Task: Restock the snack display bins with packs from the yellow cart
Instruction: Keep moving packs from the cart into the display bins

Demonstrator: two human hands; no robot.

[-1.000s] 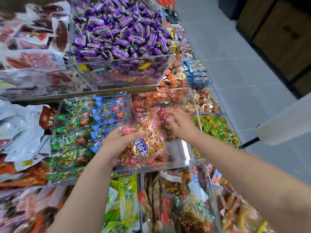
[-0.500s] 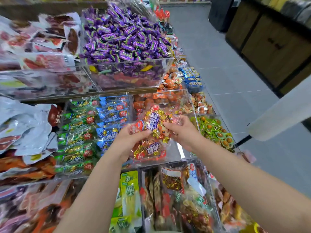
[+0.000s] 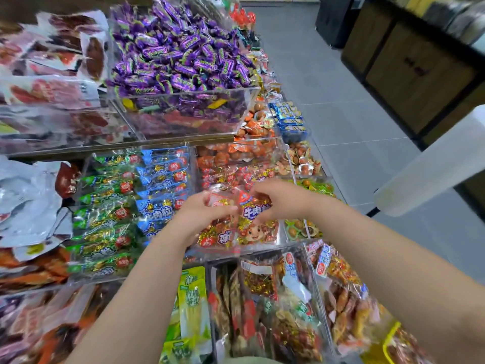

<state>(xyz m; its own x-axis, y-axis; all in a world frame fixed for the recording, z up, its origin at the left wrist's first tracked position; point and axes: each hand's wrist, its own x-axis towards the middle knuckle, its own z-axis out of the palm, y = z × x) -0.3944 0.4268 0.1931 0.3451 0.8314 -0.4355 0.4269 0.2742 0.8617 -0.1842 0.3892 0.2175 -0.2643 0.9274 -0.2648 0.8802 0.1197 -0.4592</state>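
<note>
Both of my hands grip one red-and-gold snack pack [image 3: 244,206] with a blue label, held over a clear acrylic bin [image 3: 236,252] in the middle shelf row. My left hand [image 3: 202,214] pinches its left edge and my right hand [image 3: 278,200] pinches its top right. More packs of the same kind [image 3: 249,235], one with a cartoon face, lie in the bin below. A yellow cart edge [image 3: 388,340] shows at the bottom right.
Green and blue packs [image 3: 131,206] fill the bin to the left. Purple candies [image 3: 178,56] heap in an upper bin. Orange snacks [image 3: 241,151] lie behind. Mixed packs [image 3: 262,298] fill lower bins. A white bar [image 3: 430,164] juts in from the right over the grey floor [image 3: 341,106].
The pack went from lying low in the bin under my left hand to being raised and held by both hands. The hands came closer together, and the view tilted up.
</note>
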